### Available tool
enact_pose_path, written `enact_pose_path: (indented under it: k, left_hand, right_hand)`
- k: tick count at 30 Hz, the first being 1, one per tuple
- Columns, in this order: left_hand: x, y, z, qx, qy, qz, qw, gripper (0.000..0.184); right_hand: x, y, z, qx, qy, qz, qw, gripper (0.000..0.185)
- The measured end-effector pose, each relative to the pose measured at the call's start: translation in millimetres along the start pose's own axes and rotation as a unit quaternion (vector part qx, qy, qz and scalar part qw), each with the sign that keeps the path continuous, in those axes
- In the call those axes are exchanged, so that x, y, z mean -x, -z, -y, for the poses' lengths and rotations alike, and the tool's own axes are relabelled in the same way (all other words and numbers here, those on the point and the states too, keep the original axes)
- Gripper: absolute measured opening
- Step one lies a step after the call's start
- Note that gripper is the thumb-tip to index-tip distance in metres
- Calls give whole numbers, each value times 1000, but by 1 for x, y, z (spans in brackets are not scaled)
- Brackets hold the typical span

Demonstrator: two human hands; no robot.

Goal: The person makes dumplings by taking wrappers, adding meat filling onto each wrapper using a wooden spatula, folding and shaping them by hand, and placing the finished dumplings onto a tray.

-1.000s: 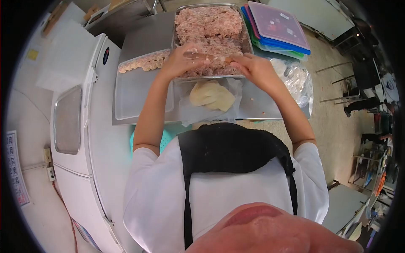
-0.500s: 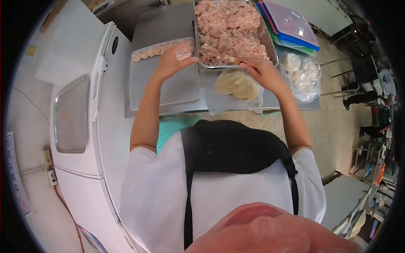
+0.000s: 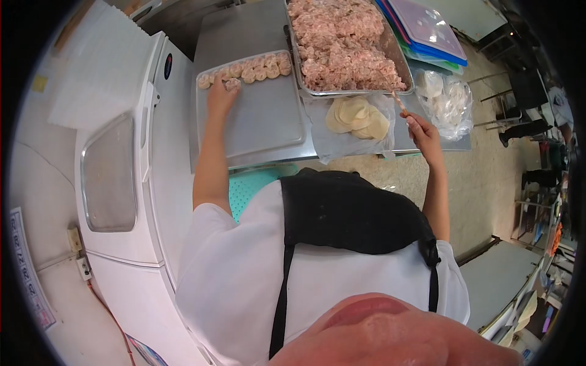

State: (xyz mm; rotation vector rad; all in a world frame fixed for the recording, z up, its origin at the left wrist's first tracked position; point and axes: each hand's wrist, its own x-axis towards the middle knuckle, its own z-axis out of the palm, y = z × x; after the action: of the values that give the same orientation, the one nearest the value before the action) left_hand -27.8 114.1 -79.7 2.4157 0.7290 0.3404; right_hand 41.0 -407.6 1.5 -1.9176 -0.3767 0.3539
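My left hand (image 3: 221, 96) is over the upper left of a flat tray (image 3: 262, 131), its fingers closed round a small filled dumpling (image 3: 232, 85). Rows of similar dumplings (image 3: 260, 68) line the tray's far edge, just beyond the fingers. My right hand (image 3: 422, 133) grips the handle of a thin spreading stick (image 3: 399, 102), whose far end reaches the near right corner of a deep metal pan (image 3: 410, 79). Pink minced filling (image 3: 342, 46) is heaped in the pan. Round pale wrappers (image 3: 357, 117) lie on a plastic sheet between the hands, nearer the right one.
Plastic bags of pale wrappers (image 3: 445, 104) sit right of the pan. Stacked coloured lids (image 3: 427, 27) lie behind them. A white refrigerator (image 3: 131, 244) stands at the left, with a turquoise perforated basket (image 3: 249, 186) below the table edge. Other people's legs (image 3: 525, 135) show far right.
My left hand has moved from beside the pan to the tray's upper left with a dumpling. My right hand has drawn back to the right with the stick. The view has shifted slightly.
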Motion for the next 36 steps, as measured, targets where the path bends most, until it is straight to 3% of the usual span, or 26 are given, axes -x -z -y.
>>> enact_pose_path:
  k: [2, 8, 11, 14, 17, 20, 24, 25, 28, 30, 33, 36]
  left_hand:
    - [-9, -11, -2, 3, 23, -8, 1000, 66]
    - [-31, -44, 11, -27, -95, -106, 989, 82]
    - [-26, -36, -1, -2, -53, -59, 997, 80]
    - [-29, -40, 13, -70, -139, -62, 986, 74]
    - [15, -25, -55, -69, -188, -72, 977, 60]
    - [68, -36, -145, 112, -198, 10, 974, 45]
    - [115, -86, -228, 123, -245, 110, 955, 24]
    - [120, -99, -233, 105, -239, 119, 958, 23]
    - [125, -133, -234, 59, -235, 117, 963, 21]
    - [135, -145, -231, 42, -240, 82, 966, 20]
    - [147, -149, -223, 114, -65, 89, 987, 21]
    - [154, -149, -210, 226, -31, 38, 973, 19]
  right_hand:
    - [0, 6, -2, -8, -14, -12, 1000, 32]
    - [-9, 18, 1, 47, 6, 4, 999, 32]
    - [-32, 25, -22, 121, 147, 1, 982, 33]
    - [-55, 50, -1, 262, 190, 35, 946, 28]
    - [-94, 88, 14, 515, 132, 77, 843, 25]
    - [-121, 98, 39, 612, 189, 58, 766, 22]
    - [-146, 68, 13, 535, 397, 54, 744, 12]
    - [-145, 59, 9, 488, 453, 48, 745, 11]
    - [-137, 40, 7, 549, 401, 104, 726, 10]
    - [-140, 48, -1, 525, 430, 113, 726, 8]
    - [-150, 77, 13, 532, 410, 129, 729, 9]
    - [-167, 101, 36, 555, 411, 122, 713, 10]
